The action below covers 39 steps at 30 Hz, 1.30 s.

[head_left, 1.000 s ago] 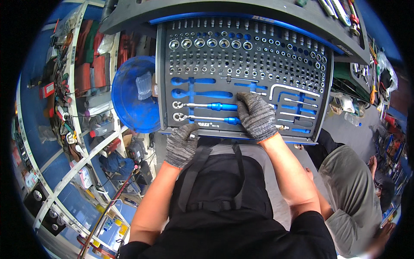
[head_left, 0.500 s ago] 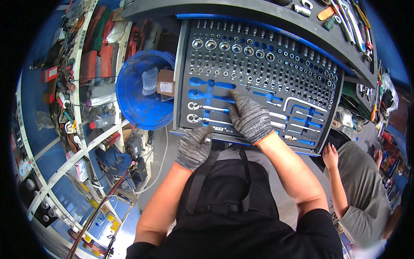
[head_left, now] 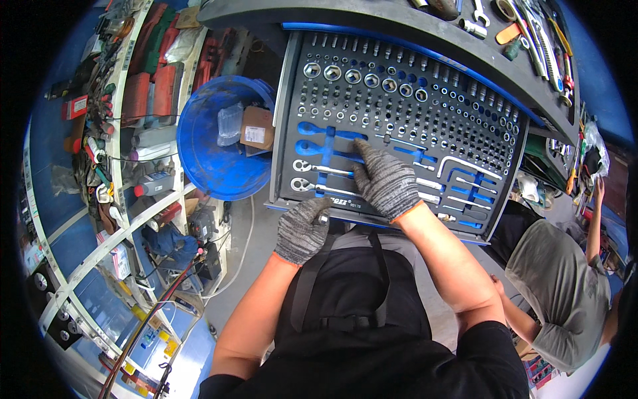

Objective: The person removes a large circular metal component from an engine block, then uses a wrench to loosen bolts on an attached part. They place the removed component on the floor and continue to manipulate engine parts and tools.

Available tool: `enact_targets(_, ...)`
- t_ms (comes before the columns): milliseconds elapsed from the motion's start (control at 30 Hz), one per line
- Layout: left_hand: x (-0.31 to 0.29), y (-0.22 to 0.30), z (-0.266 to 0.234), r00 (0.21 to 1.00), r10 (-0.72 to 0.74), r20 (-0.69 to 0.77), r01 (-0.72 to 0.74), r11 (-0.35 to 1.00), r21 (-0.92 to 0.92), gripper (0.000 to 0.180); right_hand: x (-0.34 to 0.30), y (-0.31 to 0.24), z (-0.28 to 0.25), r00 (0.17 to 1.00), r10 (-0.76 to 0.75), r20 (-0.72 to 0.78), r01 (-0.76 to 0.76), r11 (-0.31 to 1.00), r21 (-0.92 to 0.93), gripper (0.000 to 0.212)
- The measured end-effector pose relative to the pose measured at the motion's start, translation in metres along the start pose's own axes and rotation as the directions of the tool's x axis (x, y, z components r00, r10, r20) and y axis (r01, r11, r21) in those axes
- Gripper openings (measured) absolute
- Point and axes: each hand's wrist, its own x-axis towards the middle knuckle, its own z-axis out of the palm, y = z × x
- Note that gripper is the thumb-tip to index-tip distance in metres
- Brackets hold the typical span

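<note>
A grey knitted glove with an orange cuff covers each of my hands. My left hand (head_left: 302, 231) is closed at the front edge of the open tool drawer (head_left: 282, 120), around a small shiny metal piece (head_left: 323, 217) whose kind I cannot make out. Over the dark foam insert, my right hand (head_left: 387, 183) reaches in with its index finger and thumb apart, near the empty blue handle recesses (head_left: 329, 151). Two ratchet wrenches (head_left: 301, 184) lie in the slots below, their handles partly under my right hand. Rows of sockets (head_left: 352, 76) fill the far part of the insert.
A blue bin (head_left: 199, 133) holding a cardboard box (head_left: 258, 128) stands left of the drawer. Shelving (head_left: 119, 139) with tools and cases lines the left side. Wrenches and loose tools lie on the bench top (head_left: 399, 20) beyond. Another person (head_left: 565, 286) is at the right.
My hands stay almost in place while the view shifts slightly. The other person at the right has moved, one arm now stretched out farther back.
</note>
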Motion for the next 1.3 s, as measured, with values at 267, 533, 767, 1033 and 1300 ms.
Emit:
enact_targets(267,0.001,0.002,-0.001,1.0,-0.005,0.002,0.005,1.0,-0.01,0.021,-0.009,0.038,-0.014,0.982,0.049,-0.185,-0.056,0.998,-0.035,0.036)
enact_targets(533,0.002,0.005,-0.001,1.0,-0.023,-0.006,0.023,0.999,0.023,0.02,-0.012,0.069,-0.032,0.886,0.138,-0.443,-0.16,0.987,-0.012,0.021)
enact_targets(767,0.0,0.003,0.001,1.0,-0.007,-0.022,0.008,1.0,0.025,0.02,0.011,0.069,-0.033,0.844,0.159,-0.513,-0.185,0.983,0.0,0.033)
enact_targets(1033,-0.005,0.0,0.006,0.999,-0.05,-0.019,0.051,0.997,0.056,0.023,0.024,0.065,-0.038,0.879,0.006,-0.476,-0.167,0.94,-0.297,0.033)
enact_targets(1300,-0.005,0.001,0.005,0.999,-0.029,-0.032,0.03,0.999,0.028,0.024,0.017,0.069,-0.036,0.776,-0.116,-0.62,-0.002,0.983,-0.186,0.019)
